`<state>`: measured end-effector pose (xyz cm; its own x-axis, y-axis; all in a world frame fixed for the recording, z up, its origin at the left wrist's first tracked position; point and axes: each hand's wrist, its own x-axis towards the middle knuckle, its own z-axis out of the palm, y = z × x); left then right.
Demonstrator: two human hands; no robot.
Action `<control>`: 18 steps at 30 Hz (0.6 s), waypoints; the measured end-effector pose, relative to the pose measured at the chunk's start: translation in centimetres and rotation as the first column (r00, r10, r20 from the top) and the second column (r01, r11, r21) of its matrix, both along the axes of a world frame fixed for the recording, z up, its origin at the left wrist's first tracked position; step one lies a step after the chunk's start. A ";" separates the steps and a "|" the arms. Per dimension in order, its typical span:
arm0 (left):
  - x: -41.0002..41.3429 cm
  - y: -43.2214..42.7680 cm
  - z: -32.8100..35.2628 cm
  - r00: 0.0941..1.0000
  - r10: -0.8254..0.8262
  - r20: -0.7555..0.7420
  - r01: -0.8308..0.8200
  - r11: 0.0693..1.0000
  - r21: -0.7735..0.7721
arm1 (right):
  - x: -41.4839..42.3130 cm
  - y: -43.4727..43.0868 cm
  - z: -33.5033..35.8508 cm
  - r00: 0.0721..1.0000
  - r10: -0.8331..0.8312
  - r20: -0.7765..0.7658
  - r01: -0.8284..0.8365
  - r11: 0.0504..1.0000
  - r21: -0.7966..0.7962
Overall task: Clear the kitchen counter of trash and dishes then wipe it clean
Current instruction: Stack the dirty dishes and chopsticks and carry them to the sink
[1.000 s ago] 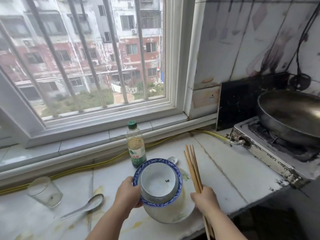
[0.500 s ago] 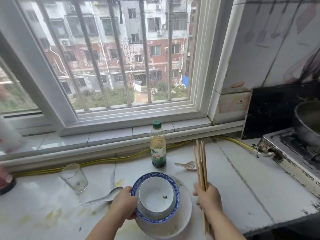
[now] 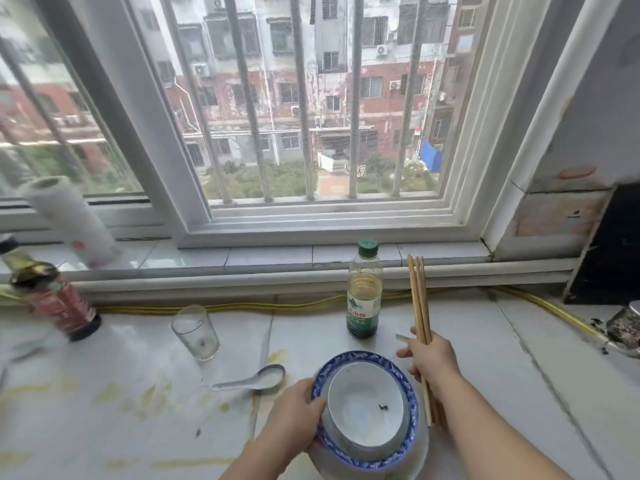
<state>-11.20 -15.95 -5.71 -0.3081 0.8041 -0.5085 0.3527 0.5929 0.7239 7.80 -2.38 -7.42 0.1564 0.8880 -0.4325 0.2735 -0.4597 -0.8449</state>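
Left hand (image 3: 294, 417) grips the bowls (image 3: 367, 410) by the rim. Right hand (image 3: 431, 356) clamps chopsticks (image 3: 418, 299). Spoon (image 3: 252, 379) lies just left of left hand, handle pointing left.

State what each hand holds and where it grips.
Left hand grips the stacked bowls by their left rim; right hand grips the chopsticks about mid-length.

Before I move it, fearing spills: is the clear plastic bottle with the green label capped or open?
Capped: the clear plastic bottle has its green cap on, and stands upright.
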 end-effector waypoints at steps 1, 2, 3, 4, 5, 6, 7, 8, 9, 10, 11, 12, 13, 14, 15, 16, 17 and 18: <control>-0.2 0.0 0.1 1.000 0.020 -0.020 -0.020 1.000 0.002 | 0.0 0.1 -0.1 1.000 0.002 -0.005 -0.002 1.000 -0.009; -0.5 0.0 0.1 0.998 0.054 -0.031 -0.054 0.999 0.009 | 0.0 0.1 -0.2 1.000 0.007 -0.016 -0.007 1.000 -0.016; -0.6 0.0 0.2 0.995 0.094 -0.022 -0.094 0.995 0.023 | 0.0 0.1 -0.3 1.000 0.014 -0.026 -0.015 1.000 -0.024; -0.8 0.1 0.3 0.991 0.131 -0.001 -0.131 0.990 0.045 | 0.1 0.1 -0.4 0.999 0.019 -0.033 -0.020 0.999 -0.033; -1.0 0.2 0.4 0.987 0.162 0.015 -0.162 0.985 0.061 | 0.1 0.1 -0.5 0.999 0.022 -0.037 -0.024 0.999 -0.041; -1.3 0.2 0.5 0.983 0.184 0.020 -0.185 0.980 0.079 | 0.3 0.0 -0.6 0.999 0.024 -0.032 -0.026 0.999 -0.047; -1.5 0.3 0.6 0.979 0.202 0.014 -0.202 0.975 0.095 | 0.5 -0.1 -0.8 0.999 0.029 -0.020 -0.030 0.998 -0.049; -1.8 0.3 0.8 0.975 0.224 -0.003 -0.222 0.968 0.114 | 0.7 -0.2 -0.9 1.000 0.031 -0.004 -0.031 0.998 -0.048; -2.1 0.3 0.8 0.966 0.257 -0.033 -0.250 0.957 0.145 | 1.0 -0.4 -1.1 0.999 0.028 0.014 -0.028 0.999 -0.040; -2.6 0.3 0.9 0.951 0.301 -0.071 -0.284 0.941 0.186 | 1.3 -0.6 -1.2 0.999 0.021 0.033 -0.020 0.999 -0.031; -3.2 0.3 1.0 0.927 0.357 -0.115 -0.324 0.917 0.233 | 1.7 -0.9 -1.3 0.999 0.012 0.052 -0.011 1.000 -0.020; -3.9 0.2 1.1 0.894 0.421 -0.154 -0.367 0.884 0.290 | 1.9 -1.2 -1.3 0.998 0.000 0.069 0.000 1.000 -0.007; -4.8 0.1 1.3 0.856 0.481 -0.191 -0.401 0.850 0.342 | 2.0 -1.7 -1.3 0.997 -0.022 0.079 0.022 1.000 0.007; -5.7 0.1 1.4 0.814 0.537 -0.224 -0.427 0.813 0.396 | 2.2 -2.0 -1.1 0.996 -0.044 0.078 0.043 0.999 0.020; -6.7 0.2 1.5 0.770 0.584 -0.256 -0.444 0.779 0.442 | 2.4 -2.4 -1.0 0.996 -0.061 0.070 0.059 0.998 0.031; -7.7 0.3 1.5 0.729 0.619 -0.292 -0.452 0.755 0.474 | 2.4 -2.8 -0.8 0.995 -0.078 0.061 0.076 0.996 0.037; -8.9 0.6 1.6 0.686 0.648 -0.333 -0.460 0.739 0.492 | 2.5 -3.0 -0.7 0.994 -0.092 0.059 0.089 0.995 0.040; -10.1 0.8 1.6 0.652 0.661 -0.372 -0.461 0.735 0.497 | 2.5 -3.2 -0.5 0.992 -0.105 0.062 0.103 0.994 0.037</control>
<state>-21.29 -15.11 -4.08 -0.8779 0.4646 0.1159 0.3922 0.5587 0.7308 10.26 -5.60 -7.92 0.2753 0.8794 -0.3885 0.2797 -0.4599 -0.8428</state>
